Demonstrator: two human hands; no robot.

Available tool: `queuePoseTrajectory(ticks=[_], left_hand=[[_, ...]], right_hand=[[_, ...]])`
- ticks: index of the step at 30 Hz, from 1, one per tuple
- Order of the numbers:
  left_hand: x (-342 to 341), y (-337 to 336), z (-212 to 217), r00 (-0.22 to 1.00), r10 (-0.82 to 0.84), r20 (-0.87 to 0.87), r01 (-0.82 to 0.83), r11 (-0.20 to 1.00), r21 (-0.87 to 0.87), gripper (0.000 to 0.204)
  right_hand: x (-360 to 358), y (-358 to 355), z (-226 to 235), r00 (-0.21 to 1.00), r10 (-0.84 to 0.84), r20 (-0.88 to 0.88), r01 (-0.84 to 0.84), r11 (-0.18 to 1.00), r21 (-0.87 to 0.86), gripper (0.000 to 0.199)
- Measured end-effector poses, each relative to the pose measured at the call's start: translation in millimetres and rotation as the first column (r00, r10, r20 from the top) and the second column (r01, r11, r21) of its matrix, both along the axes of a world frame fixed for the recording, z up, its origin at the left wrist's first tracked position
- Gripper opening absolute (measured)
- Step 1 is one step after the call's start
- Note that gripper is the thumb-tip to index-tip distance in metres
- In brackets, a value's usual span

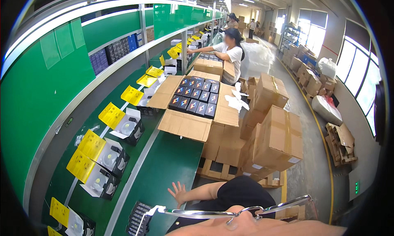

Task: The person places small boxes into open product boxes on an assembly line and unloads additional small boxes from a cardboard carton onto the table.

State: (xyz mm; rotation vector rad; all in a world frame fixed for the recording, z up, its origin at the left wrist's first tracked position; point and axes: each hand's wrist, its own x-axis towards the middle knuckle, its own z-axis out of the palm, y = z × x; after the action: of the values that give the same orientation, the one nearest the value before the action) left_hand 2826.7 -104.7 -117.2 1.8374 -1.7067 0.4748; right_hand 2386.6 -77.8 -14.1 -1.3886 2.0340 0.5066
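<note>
Along the green table [164, 164]: dark boxes [137, 220] lie at lower left. Just right, one bare hand [177, 193], fingers spread wide, grips nothing; other hand out of sight. A careless leftward sweep could scatter the boxes.

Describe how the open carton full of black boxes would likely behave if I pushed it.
The carton would probably feel heavy and slow to start, since rows of black boxes fill it. Its flaps may bend or swing if pushed, as they're thin cardboard spread outward. The boxes likely shift little, being packed side by side.
</note>
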Motion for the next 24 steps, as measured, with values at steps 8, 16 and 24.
queuePoseTrajectory(ticks=[8,16,24], left_hand=[[18.3,-7.2,-5.5,0.999,-0.041,-0.018,0.041,0.999,-0.003,0.052],[53.7,21.9,8.5,0.995,0.093,-0.032,-0.091,0.994,0.066,0.052],[48.5,-37.3,-29.3,0.956,0.260,-0.134,-0.224,0.945,0.239,0.052]], right_hand=[[17.4,0.9,1.4,1.000,-0.010,-0.016,0.009,1.000,-0.010,0.149],[60.7,7.9,-2.8,0.996,0.094,-0.009,-0.093,0.994,0.059,0.148],[31.9,-5.2,-42.6,0.981,0.190,0.043,-0.150,0.876,-0.458,0.117]])
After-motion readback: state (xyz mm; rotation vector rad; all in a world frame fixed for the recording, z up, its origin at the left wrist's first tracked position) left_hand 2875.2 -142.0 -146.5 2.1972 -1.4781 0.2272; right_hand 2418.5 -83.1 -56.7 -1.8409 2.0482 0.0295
